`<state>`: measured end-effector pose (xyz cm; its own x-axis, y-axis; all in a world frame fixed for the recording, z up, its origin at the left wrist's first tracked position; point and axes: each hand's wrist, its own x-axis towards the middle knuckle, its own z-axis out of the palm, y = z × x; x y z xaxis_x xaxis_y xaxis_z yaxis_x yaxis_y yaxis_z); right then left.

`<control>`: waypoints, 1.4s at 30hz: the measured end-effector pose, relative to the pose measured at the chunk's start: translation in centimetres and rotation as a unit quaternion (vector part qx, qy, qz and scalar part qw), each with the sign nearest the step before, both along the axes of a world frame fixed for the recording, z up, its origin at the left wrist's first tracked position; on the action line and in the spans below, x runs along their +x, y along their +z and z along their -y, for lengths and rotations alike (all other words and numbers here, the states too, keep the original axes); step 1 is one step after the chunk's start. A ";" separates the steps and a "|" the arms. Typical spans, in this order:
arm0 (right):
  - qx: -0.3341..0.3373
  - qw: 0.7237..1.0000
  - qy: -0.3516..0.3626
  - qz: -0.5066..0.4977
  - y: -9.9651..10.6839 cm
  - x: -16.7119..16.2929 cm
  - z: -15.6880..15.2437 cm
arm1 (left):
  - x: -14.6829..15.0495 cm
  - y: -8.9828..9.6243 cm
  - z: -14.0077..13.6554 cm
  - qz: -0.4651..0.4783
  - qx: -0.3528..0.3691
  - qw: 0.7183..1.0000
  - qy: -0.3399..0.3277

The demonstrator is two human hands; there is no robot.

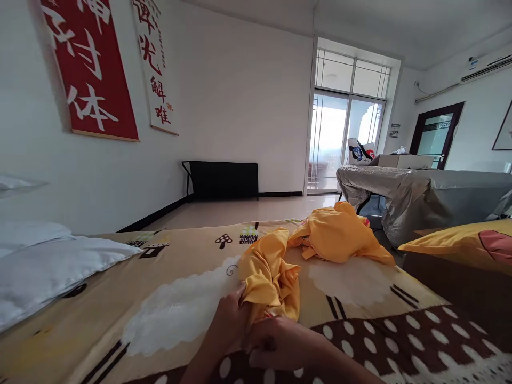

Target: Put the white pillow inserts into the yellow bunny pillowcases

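Observation:
A crumpled yellow cloth (269, 272) stands bunched up in front of me on a bed with a sheep-patterned beige and brown cover (172, 304). My left hand (230, 317) grips its left edge, with the thumb on top. Close beside it, my right hand (280, 338) is curled into the near edge of the same cloth, where a bit of red and white pattern shows. The fingertips of both hands are partly hidden. Just beyond lies a second yellow bundle of cloth (340, 234), touching or nearly touching the first.
White pillows (72, 266) lie at the left. A yellow pillow (468, 242) with a red patch rests at the right edge on something dark. Past the bed stand a table under a silvery cover (412, 186) and a folded black panel (224, 181) against the wall.

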<state>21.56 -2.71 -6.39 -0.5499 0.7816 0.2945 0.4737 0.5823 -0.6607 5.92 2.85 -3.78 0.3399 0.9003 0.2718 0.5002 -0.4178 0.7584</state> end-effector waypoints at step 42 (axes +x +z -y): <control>-0.074 0.978 0.022 -0.195 5.5 4.5 2.2 | 0.7 5.9 10.0 0.163 -0.045 0.986 -0.003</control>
